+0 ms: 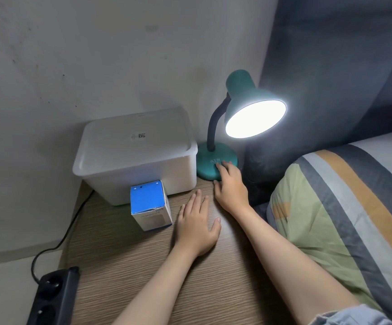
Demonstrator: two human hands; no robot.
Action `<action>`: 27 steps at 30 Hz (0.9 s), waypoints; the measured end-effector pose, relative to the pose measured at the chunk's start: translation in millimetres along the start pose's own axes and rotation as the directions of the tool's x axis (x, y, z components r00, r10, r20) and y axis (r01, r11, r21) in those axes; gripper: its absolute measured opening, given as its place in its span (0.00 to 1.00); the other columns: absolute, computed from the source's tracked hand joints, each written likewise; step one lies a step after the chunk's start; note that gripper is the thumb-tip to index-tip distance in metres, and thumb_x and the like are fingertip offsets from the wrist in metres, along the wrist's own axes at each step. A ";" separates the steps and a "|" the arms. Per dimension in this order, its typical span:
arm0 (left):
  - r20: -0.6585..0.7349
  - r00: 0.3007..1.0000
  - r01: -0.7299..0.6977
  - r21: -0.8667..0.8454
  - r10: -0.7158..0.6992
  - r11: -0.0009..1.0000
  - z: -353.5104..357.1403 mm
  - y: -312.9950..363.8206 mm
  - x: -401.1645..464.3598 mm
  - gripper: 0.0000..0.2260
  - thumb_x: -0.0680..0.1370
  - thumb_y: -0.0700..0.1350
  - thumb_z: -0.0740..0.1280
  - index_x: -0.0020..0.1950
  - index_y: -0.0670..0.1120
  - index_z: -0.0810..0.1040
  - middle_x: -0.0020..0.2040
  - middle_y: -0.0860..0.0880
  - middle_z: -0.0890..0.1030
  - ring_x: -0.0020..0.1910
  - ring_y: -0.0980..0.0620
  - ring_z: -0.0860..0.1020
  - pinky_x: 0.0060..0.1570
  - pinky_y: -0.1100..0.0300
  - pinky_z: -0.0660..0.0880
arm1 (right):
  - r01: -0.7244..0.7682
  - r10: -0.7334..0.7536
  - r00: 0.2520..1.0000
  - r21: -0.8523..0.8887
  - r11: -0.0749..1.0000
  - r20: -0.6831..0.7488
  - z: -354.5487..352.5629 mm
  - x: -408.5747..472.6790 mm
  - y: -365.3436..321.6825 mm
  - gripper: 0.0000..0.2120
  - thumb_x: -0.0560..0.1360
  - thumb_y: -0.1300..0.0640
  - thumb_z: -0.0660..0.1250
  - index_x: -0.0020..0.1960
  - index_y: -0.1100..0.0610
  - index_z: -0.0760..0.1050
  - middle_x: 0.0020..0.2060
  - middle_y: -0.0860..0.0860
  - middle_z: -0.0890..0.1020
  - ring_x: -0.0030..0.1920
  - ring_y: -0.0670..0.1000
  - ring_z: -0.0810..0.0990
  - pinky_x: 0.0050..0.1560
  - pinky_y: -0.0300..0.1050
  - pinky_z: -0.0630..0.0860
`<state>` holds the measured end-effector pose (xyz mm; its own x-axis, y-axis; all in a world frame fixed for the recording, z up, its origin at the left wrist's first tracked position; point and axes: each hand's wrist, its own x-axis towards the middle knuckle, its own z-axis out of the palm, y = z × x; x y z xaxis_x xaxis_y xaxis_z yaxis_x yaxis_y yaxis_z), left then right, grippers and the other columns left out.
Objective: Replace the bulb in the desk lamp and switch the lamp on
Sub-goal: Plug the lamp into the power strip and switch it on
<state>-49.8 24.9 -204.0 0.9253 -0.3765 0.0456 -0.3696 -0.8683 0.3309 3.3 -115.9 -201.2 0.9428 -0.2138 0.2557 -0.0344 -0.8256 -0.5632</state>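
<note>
A teal desk lamp stands at the back of the wooden table, its shade (pixel 244 95) tilted toward me and glowing bright white; the bulb inside is lost in the glare. My right hand (pixel 231 184) rests on the lamp's round base (pixel 208 168), fingertips pressing on the base near the white lettering. My left hand (pixel 197 222) lies flat on the table (pixel 143 266), fingers spread, holding nothing. A blue and white bulb box (pixel 150 205) stands just left of my left hand.
A white lidded plastic bin (pixel 134 153) sits against the wall, left of the lamp. A black power strip (pixel 54 299) with its cable lies at the table's left edge. A striped pillow (pixel 345 221) and dark headboard fill the right side.
</note>
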 end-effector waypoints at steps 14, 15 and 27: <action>0.004 1.000 0.000 -0.007 0.001 1.000 -0.6 -0.2 -0.2 0.35 0.70 0.62 0.46 0.74 0.49 0.57 0.78 0.48 0.51 0.76 0.51 0.50 0.73 0.51 0.48 | 0.003 -0.003 1.000 -0.011 1.000 0.000 0.4 1.4 -1.7 0.25 0.75 0.59 0.63 0.71 0.58 0.65 0.70 0.56 0.68 0.72 0.57 0.62 0.62 0.54 0.73; 0.006 1.000 0.001 -0.009 0.000 1.000 -0.6 -0.2 -0.3 0.35 0.70 0.62 0.46 0.74 0.49 0.57 0.78 0.49 0.51 0.76 0.51 0.50 0.73 0.51 0.48 | 0.006 -0.006 1.000 -0.013 1.000 -0.002 0.2 1.5 -1.6 0.25 0.75 0.59 0.63 0.71 0.58 0.65 0.70 0.57 0.68 0.72 0.57 0.63 0.62 0.54 0.73; 0.008 1.000 -0.011 -0.011 0.011 1.000 -1.8 -0.1 -0.7 0.35 0.70 0.62 0.46 0.75 0.48 0.56 0.78 0.48 0.51 0.76 0.51 0.50 0.73 0.51 0.47 | 0.006 -0.006 1.000 -0.087 0.996 -0.005 1.6 2.4 -4.0 0.26 0.74 0.59 0.62 0.71 0.58 0.65 0.68 0.58 0.69 0.68 0.59 0.66 0.58 0.56 0.75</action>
<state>-50.2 25.8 -202.3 0.9204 -0.3886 0.0421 -0.3789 -0.8606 0.3404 6.3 -112.3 -199.7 0.9415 -0.2108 0.2630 -0.0574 -0.8691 -0.4913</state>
